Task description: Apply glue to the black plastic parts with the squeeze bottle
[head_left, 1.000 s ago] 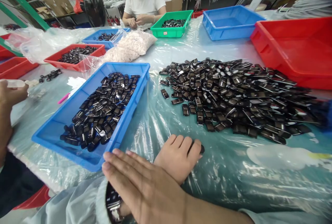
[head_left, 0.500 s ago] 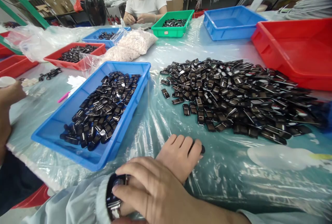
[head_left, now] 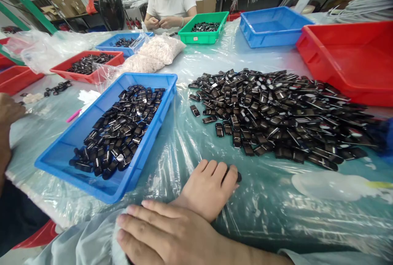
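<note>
My left hand (head_left: 208, 187) rests on the film-covered table with its fingers curled down. The dark end of a small black plastic piece (head_left: 238, 177) sticks out beside the index finger; most of it is hidden in the hand. Across my left wrist lies my right hand (head_left: 172, 230), its fingers stretched out flat over the pale blue sleeve cuff (head_left: 115, 242) and covering the watch. Beyond my hands to the right spreads a large pile of glossy black plastic pieces (head_left: 264, 109). To the left stands a blue tray (head_left: 153, 134) with many similar pieces inside.
A red bin (head_left: 319, 58), a blue bin (head_left: 273, 38) and a green tray (head_left: 201, 38) stand farther back. A bag of pale small parts (head_left: 162, 50) lies near a red tray (head_left: 89, 77). A co-worker (head_left: 172, 3) sits opposite; another person's hand (head_left: 10, 109) is at left.
My right hand has slid toward the sleeve cuff and flattened its fingers, and the watch is now covered. My left hand keeps its place. The neighbour's hand at left has shifted slightly.
</note>
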`<action>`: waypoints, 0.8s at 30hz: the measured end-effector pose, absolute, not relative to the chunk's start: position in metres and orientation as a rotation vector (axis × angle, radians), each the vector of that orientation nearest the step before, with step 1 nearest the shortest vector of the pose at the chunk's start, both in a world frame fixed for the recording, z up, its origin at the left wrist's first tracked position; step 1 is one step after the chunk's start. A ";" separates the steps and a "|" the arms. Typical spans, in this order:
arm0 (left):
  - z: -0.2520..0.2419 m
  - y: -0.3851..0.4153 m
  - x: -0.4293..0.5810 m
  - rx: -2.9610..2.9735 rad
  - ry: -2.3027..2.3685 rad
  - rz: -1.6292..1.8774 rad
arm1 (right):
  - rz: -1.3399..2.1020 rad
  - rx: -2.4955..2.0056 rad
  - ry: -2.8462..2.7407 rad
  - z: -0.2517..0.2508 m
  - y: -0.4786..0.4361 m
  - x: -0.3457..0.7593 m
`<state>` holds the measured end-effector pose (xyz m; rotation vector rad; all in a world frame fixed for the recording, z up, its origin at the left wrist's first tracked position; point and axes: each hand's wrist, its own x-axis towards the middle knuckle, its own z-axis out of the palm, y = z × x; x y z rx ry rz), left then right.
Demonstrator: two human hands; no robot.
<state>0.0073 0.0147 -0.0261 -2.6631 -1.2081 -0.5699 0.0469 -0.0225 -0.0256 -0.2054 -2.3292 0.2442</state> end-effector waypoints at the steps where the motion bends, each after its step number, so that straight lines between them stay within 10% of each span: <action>1: -0.025 0.015 0.007 -2.667 -1.209 -0.564 | 0.221 -0.206 -2.317 -0.028 -0.024 0.045; 24: -0.033 0.014 0.004 -2.733 -1.325 -0.659 | 0.308 -0.421 -1.974 -0.004 -0.008 0.094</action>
